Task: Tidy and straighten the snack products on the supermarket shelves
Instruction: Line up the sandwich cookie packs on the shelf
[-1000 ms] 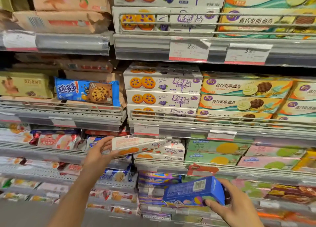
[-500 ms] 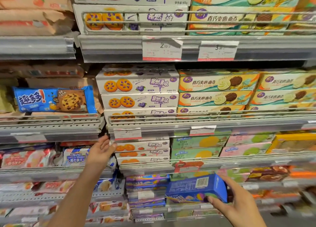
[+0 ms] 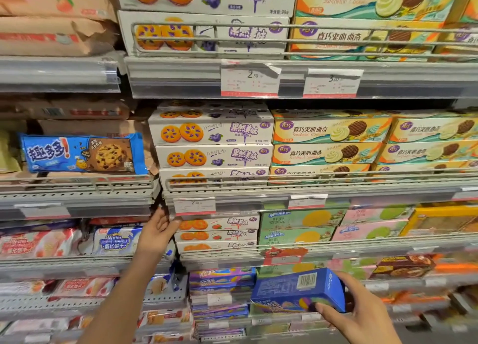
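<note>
A stack of white strawberry cookie boxes [image 3: 217,233] lies on the third shelf, behind its wire rail. My left hand [image 3: 157,233] rests flat against the stack's left end, fingers spread, holding nothing. Lower right, my right hand [image 3: 362,315] grips a blue cookie box [image 3: 297,290], tilted, with its barcode side up, in front of the lower shelf. Purple and blue boxes [image 3: 221,279] of a similar kind lie stacked just left of it.
Above sit white blueberry cookie boxes [image 3: 212,141] and yellow sandwich cookie boxes [image 3: 328,141]. A blue chocolate-chip cookie pack [image 3: 82,153] leans on the left shelf. Green and pink boxes [image 3: 300,227] fill the third shelf's right side. Wafer packs [image 3: 116,241] lie left. Price tags line the shelf edges.
My left hand has set the white strawberry box into the stack and let go, now lying against the stack's left end. The view shifted right. My right hand still holds the blue box.
</note>
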### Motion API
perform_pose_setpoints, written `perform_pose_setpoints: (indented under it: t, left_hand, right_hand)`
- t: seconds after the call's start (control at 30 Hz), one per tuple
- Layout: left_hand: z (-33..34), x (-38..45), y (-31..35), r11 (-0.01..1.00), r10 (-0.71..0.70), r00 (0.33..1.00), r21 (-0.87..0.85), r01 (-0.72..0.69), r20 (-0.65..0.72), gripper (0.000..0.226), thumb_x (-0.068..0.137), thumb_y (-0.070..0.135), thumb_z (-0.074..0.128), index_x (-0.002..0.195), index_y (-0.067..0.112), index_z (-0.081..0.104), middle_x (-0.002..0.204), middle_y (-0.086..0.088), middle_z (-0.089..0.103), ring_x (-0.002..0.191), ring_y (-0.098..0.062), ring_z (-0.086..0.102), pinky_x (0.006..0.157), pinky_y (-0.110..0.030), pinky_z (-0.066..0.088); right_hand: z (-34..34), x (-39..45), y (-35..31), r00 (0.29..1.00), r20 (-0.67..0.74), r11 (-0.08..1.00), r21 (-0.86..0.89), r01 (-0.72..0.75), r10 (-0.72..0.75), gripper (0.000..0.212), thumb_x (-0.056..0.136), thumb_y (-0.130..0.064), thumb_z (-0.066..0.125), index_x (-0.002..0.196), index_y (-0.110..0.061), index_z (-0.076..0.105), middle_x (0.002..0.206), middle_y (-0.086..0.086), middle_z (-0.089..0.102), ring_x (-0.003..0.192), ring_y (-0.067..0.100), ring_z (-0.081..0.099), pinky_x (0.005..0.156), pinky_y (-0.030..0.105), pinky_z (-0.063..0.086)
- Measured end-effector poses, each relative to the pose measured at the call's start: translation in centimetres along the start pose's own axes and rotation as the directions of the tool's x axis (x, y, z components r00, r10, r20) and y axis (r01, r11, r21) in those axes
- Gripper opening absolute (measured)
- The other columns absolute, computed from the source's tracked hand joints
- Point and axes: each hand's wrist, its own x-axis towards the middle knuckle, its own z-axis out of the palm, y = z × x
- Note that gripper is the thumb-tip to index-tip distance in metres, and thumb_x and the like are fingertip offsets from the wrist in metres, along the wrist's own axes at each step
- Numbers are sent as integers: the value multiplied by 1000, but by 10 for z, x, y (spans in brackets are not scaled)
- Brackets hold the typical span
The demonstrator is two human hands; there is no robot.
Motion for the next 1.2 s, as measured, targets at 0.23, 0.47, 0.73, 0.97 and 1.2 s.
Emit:
perform_pose_setpoints:
  t: [0.23,0.47,0.73,0.97,1.2]
  left_hand:
    - [-4,-10,-9,998,53,995,-25,-51,86,77,92,30,74,156,19,34,146,8,43,137,-15,42,117,-37,33]
    - [-24,10,-46,995,71,990,61,-78,118,88,72,64,84,147,41,45,143,5,58,131,-21,56,110,-51,46]
    - [-21,6,-39,990,78,994,109,-86,78,84,68,64,85,140,34,53,132,1,66,124,-22,62,104,-50,52]
    - [-22,8,-42,984,58,989,159,-79,134,102,62,65,88,148,30,45,137,3,63,130,-16,56,106,-47,50]
    - [-22,7,-34,964,100,970,218,-149,221,71,55,53,84,120,37,61,110,16,75,111,-11,66,98,-41,55]
  right_hand:
    - [4,0,-2,1000,24,999,-47,-1,2,60,63,-47,91,112,-52,56,92,-28,70,88,-7,64,69,11,51]
    - [4,1,-9,999,38,997,-73,25,-22,60,60,-64,84,112,-54,55,93,-26,70,89,-7,63,72,17,52]
    - [3,2,-14,997,75,996,-85,33,-27,59,64,-53,87,114,-51,54,98,-21,70,91,-10,61,70,8,50]
    - [4,6,-15,995,97,998,-60,34,-29,64,61,-52,89,117,-42,61,95,-15,72,87,-3,64,69,5,48]
    - [2,7,-13,997,75,999,-46,13,-9,79,41,-88,65,111,-52,55,95,-18,71,87,-3,65,69,6,49]
